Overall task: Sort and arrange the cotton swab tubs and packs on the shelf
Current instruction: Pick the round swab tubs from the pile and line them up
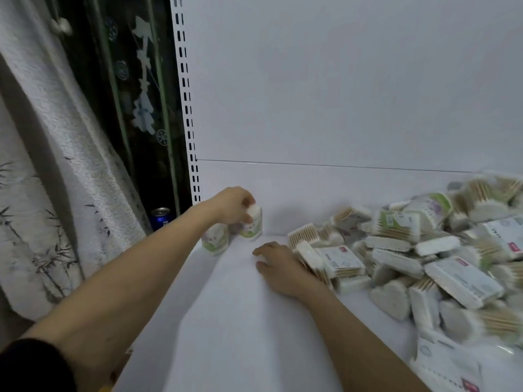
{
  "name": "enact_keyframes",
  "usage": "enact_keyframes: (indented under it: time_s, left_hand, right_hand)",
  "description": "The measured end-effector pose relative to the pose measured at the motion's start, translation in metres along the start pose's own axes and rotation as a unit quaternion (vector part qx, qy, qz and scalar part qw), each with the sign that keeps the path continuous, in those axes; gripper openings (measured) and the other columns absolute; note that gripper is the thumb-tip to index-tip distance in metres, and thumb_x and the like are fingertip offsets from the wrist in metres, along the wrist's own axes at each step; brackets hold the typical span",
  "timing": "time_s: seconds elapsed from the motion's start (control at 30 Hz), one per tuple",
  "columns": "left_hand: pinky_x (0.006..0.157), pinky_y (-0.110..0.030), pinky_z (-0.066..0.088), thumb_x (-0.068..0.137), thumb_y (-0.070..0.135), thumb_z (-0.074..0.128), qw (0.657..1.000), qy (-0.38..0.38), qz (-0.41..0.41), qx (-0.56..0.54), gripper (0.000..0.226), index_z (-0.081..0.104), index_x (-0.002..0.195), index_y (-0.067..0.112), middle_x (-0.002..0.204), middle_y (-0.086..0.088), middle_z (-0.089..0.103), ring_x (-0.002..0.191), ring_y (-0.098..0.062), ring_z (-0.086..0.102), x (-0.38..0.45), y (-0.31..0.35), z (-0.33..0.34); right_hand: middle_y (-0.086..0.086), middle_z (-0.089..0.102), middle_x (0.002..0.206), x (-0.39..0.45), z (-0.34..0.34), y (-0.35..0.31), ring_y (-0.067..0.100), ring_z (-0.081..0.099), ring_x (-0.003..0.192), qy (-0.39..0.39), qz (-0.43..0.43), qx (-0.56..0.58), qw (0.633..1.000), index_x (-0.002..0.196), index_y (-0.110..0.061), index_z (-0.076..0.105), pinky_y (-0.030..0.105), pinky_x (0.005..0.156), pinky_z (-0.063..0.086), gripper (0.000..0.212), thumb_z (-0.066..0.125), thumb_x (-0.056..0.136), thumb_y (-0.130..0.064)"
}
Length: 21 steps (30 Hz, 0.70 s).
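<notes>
The left arm reached across the white shelf (240,321) toward its rear left corner, forearm bare, a dark sleeve (31,366) at the upper arm. The left hand (230,206) was turned palm down over an upright cotton swab tub (252,226), its fingers (249,199) curled round the tub's white lid from above. That tub stood close to the shelf's back panel (339,94). A second tub (215,239) stood just beside the first, on the side nearer the shelf's left edge and slightly forward, partly hidden by the left wrist.

The right arm lay diagonally over the shelf from the front. The right hand (278,271) rested flat, palm down, fingers straight and relaxed, holding nothing. Its outer edge touched the nearest packs of the pile (424,264), which covered the right part of the shelf and ran out of view. The pile held flat rectangular packs and heart-shaped ones, lying tilted and overlapping.

Between the two tubs and the pile, the shelf surface showed as bare white, from the back panel to the front edge. The perforated upright (188,108) marked the shelf's left rear limit. Beyond the upright, off the shelf, stood a blue can (160,217), and a patterned curtain (42,165) hung further left.
</notes>
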<state>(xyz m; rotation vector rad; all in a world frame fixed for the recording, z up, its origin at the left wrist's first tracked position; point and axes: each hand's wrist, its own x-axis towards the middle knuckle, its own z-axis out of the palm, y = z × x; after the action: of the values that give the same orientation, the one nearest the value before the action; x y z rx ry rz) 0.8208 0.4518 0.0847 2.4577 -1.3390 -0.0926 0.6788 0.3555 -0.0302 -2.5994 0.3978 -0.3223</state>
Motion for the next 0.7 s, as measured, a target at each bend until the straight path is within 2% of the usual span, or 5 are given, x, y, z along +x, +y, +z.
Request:
enact_keyframes:
  time_s: [0.1, 0.23, 0.3, 0.47, 0.7]
  left_hand:
    - [0.096, -0.025, 0.039, 0.085, 0.02, 0.07, 1.0, 0.003, 0.004, 0.024, 0.055, 0.053, 0.137, 0.011, 0.135, -0.005, 0.056, 0.121, -0.022, 0.053, 0.003, -0.005, 0.007]
    - [0.095, -0.03, 0.042, 0.084, 0.02, 0.068, 0.997, 0.032, 0.019, 0.069, 0.051, 0.057, 0.134, 0.015, 0.131, -0.003, 0.053, 0.116, -0.022, 0.053, 0.006, -0.008, 0.011]
    - [0.098, -0.034, 0.043, 0.084, 0.021, 0.067, 0.995, 0.04, 0.021, 0.093, 0.053, 0.054, 0.136, 0.018, 0.134, -0.002, 0.047, 0.119, -0.023, 0.051, 0.005, -0.008, 0.012]
    - [0.097, -0.04, 0.042, 0.088, 0.032, 0.062, 0.99, 0.075, 0.016, 0.12, 0.05, 0.052, 0.137, 0.025, 0.136, 0.0, 0.05, 0.122, -0.023, 0.048, -0.006, 0.0, 0.014]
    - [0.095, -0.036, 0.045, 0.092, 0.031, 0.061, 0.979, 0.16, 0.064, -0.108, 0.029, 0.063, 0.12, 0.026, 0.11, 0.008, 0.062, 0.107, -0.016, 0.056, -0.033, 0.04, 0.03]
  right_hand:
    - [0.004, 0.055, 0.132, 0.003, 0.0, 0.002, 0.02, 0.052, 0.122, 0.026, 0.022, 0.057, 0.998, 0.125, -0.019, 0.062, 0.026, 0.104, 0.039, 0.028, 0.053, 0.098, -0.022]
    - [0.003, 0.064, 0.105, 0.001, -0.01, 0.001, 0.012, 0.058, 0.088, 0.079, 0.054, 0.191, 0.977, 0.112, -0.014, 0.067, 0.008, 0.068, 0.043, 0.021, 0.053, 0.097, -0.01]
    - [0.002, 0.065, 0.099, -0.001, -0.02, -0.005, 0.011, 0.058, 0.082, 0.099, 0.076, 0.277, 0.953, 0.109, -0.011, 0.067, 0.011, 0.066, 0.047, 0.02, 0.052, 0.097, -0.005]
    - [0.015, 0.064, 0.094, -0.01, -0.048, -0.022, 0.026, 0.066, 0.078, 0.11, 0.138, 0.586, 0.791, 0.113, 0.001, 0.061, 0.036, 0.071, 0.062, 0.02, 0.046, 0.101, -0.002]
    - [0.015, 0.061, 0.081, -0.032, -0.083, -0.032, 0.018, 0.063, 0.055, 0.089, 0.118, 0.805, 0.574, 0.096, 0.002, 0.061, 0.021, 0.051, 0.055, 0.019, 0.048, 0.101, -0.01]
